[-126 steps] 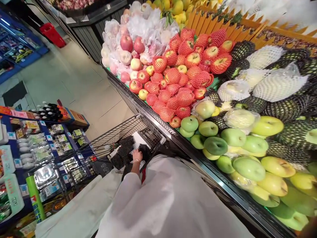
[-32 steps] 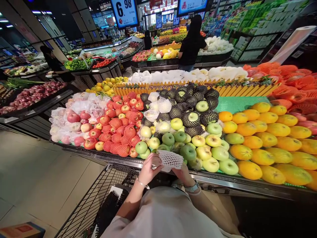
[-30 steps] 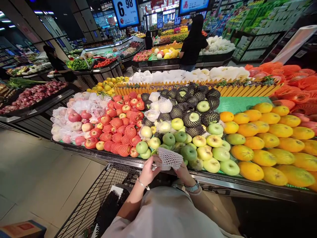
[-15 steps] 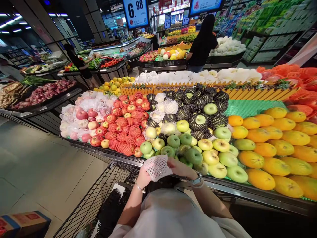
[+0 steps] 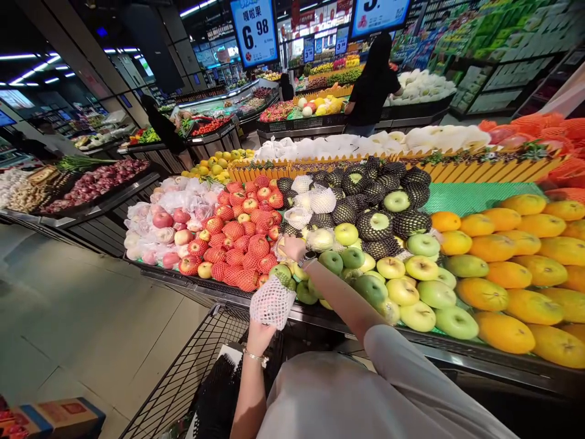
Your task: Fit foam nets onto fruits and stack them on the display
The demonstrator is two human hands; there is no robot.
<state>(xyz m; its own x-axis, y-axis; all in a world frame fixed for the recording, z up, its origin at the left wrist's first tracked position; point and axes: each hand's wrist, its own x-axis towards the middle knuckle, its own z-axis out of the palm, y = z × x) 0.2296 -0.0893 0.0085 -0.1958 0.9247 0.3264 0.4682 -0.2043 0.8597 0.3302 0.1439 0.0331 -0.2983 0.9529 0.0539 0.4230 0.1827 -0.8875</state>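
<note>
My left hand [image 5: 259, 334] is closed on the lower end of a white foam net sleeve [image 5: 273, 302], held upright over the front rail of the fruit display [image 5: 411, 341]. My right hand [image 5: 293, 248] reaches out over the display with a watch on the wrist. Its fingers curl round a pale yellow apple [image 5: 281, 248] between the red-netted apples [image 5: 242, 250] and the green apples [image 5: 402, 289]. Black-netted green fruit [image 5: 375, 207] lies further back.
A wire shopping cart [image 5: 192, 372] stands in front of me with black foam nets [image 5: 219, 390] in it. Yellow-orange fruit [image 5: 507, 274] fills the right of the display. A person in black [image 5: 372, 85] stands behind it, another [image 5: 164, 128] at left. A cardboard box [image 5: 59, 417] sits on the floor.
My right hand let go of the white net and stretched forward onto the pale apple. My left hand now holds the net alone, lower down. Earlier I had straightened up from the cart.
</note>
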